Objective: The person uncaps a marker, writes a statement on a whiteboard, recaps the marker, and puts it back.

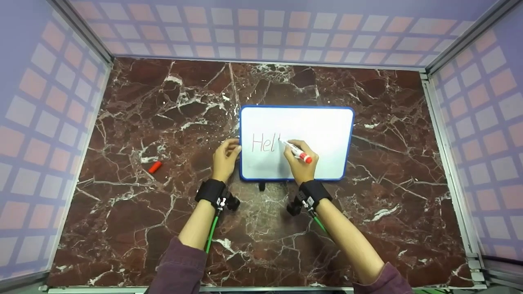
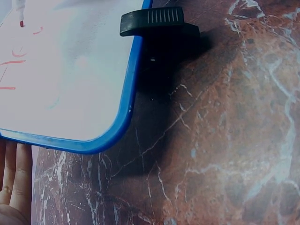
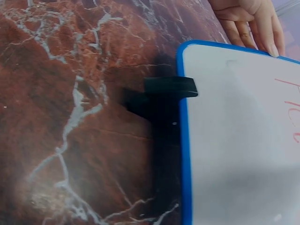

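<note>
A whiteboard (image 1: 327, 126) with a blue frame bears red handwriting (image 1: 263, 142) that reads "Hel" followed by a short stroke. My right hand (image 1: 303, 165) pinches a white and red marker (image 1: 295, 150), its writing end pointing up-left at that last stroke. In the left wrist view the marker's red tip (image 2: 21, 23) shows close to the board. Along the board's left edge, my left hand (image 1: 224, 160) holds the frame. The right wrist view shows its thumb (image 3: 273, 48) against the frame and the other fingers passing behind it.
A red marker cap (image 1: 155, 167) lies on the marbled table (image 1: 135, 224), left of the board. From the board's near edge sticks out a black clip-like piece (image 2: 152, 21). Checkered panels (image 1: 273, 34) enclose the table at the back and sides.
</note>
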`<action>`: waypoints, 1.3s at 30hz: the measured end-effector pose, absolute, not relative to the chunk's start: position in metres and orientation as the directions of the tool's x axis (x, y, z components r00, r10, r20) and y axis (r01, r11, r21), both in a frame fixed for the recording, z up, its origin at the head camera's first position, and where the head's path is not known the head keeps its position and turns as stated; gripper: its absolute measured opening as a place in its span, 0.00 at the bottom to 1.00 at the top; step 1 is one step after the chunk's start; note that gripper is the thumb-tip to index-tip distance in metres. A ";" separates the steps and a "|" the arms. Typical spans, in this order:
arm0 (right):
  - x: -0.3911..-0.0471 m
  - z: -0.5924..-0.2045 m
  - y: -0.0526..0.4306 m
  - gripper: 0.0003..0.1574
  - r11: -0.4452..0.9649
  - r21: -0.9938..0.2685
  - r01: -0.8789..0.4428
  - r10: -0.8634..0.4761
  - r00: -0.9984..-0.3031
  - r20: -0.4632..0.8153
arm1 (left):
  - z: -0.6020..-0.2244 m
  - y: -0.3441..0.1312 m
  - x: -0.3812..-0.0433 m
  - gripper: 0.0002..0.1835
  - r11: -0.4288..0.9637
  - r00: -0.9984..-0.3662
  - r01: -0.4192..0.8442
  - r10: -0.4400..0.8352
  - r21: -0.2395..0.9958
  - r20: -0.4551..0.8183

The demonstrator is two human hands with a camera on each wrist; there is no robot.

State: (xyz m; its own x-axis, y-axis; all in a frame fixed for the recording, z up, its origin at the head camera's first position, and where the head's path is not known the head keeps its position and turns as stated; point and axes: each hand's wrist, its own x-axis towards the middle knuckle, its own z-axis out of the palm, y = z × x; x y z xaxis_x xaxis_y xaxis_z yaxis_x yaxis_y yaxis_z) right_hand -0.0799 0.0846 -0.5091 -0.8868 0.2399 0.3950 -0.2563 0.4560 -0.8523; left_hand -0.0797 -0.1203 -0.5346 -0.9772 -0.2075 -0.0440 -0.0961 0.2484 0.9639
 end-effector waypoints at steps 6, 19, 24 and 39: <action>-0.075 -0.516 0.086 0.06 0.444 -0.842 -0.306 0.209 -0.879 0.429 | -0.530 -0.119 -0.078 0.14 0.230 -0.977 -0.094 -0.208 0.969 -0.046; -0.056 -0.488 0.079 0.06 0.447 -0.865 -0.229 0.215 -0.911 0.352 | -0.533 -0.119 -0.079 0.15 0.215 -0.978 -0.091 -0.204 0.972 -0.046; -0.054 -0.491 0.080 0.05 0.439 -0.871 -0.220 0.215 -0.916 0.340 | -0.536 -0.120 -0.079 0.15 0.247 -0.978 -0.088 -0.207 0.965 -0.036; -0.052 -0.492 0.083 0.04 0.430 -0.880 -0.204 0.222 -0.921 0.322 | -0.532 -0.120 -0.079 0.15 0.213 -0.976 -0.112 -0.205 0.970 -0.068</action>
State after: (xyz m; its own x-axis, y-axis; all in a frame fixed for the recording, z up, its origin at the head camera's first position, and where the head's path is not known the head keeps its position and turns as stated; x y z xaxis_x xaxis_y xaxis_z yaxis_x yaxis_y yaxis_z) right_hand -0.0519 0.0826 -0.4923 -0.9205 0.2219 0.3216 -0.2037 0.4297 -0.8797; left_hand -0.0787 -0.1201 -0.5323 -0.9763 -0.2054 -0.0678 -0.1123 0.2135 0.9705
